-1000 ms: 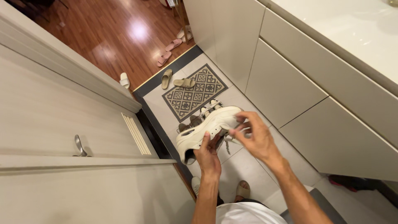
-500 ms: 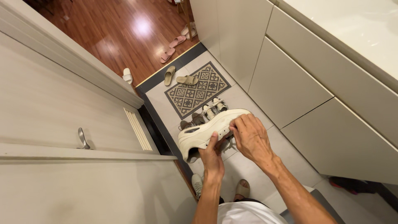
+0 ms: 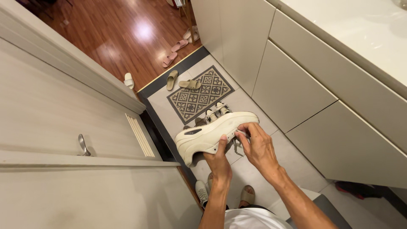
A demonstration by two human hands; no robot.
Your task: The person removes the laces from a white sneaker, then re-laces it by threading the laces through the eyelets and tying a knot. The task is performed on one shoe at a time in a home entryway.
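Note:
I hold a chunky cream sneaker on its side, sole facing up and left, over a tiled entry floor. My left hand grips it from below near the middle. My right hand pinches the grey laces at the shoe's upper, fingers curled against its side. Loose lace ends hang under the shoe between my hands.
A patterned mat lies ahead with tan slippers at its far edge and a pair of sneakers at its near edge. Pink slippers rest on the wood floor. A door with a handle is left, cabinets right.
The shoe has shifted slightly left and lower. My right hand moved from spread fingers off the shoe to pinching the laces against its side.

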